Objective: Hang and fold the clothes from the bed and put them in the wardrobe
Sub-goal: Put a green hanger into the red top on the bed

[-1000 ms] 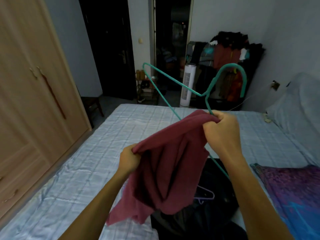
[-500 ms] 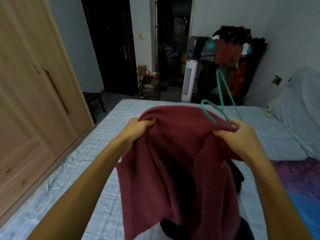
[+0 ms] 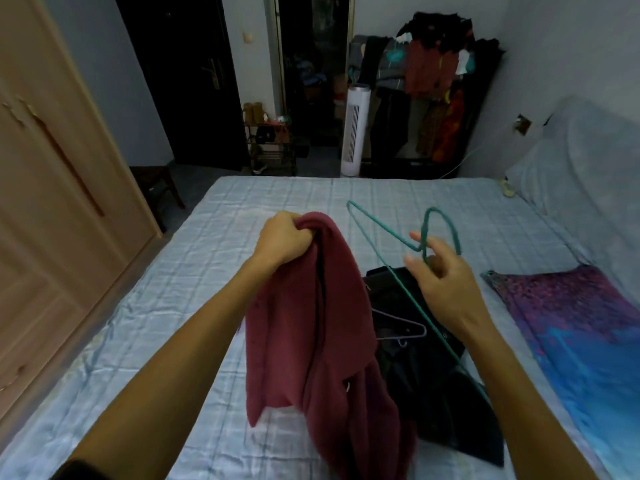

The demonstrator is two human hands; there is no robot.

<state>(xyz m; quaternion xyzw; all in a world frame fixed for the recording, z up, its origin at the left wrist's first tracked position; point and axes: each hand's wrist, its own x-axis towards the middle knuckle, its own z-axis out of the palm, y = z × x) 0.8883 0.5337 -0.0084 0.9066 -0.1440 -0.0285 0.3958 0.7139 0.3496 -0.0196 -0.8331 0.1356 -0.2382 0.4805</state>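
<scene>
My left hand (image 3: 282, 239) grips the top of a maroon garment (image 3: 311, 341), which hangs down over the bed (image 3: 207, 271). To its right my right hand (image 3: 440, 275) holds a teal wire hanger (image 3: 381, 237) by its neck, fingers loosely curled round the wire; the hanger is outside the garment. Under both lies a pile of dark clothes (image 3: 426, 393) with a purple hanger (image 3: 398, 323) on top. The wooden wardrobe (image 3: 45, 202) stands at the left with its doors closed.
A purple and blue patterned cloth (image 3: 571, 341) lies on the bed at right, with a pillow (image 3: 571, 168) behind it. Beyond the bed's far edge stand a white tower fan (image 3: 355, 129), a loaded clothes rack (image 3: 433, 81), a small shelf (image 3: 270, 143) and a stool (image 3: 156, 181).
My right hand has let go of the maroon garment and drawn the teal hanger out to the right. The garment, spread between both hands before, now hangs from my left hand alone.
</scene>
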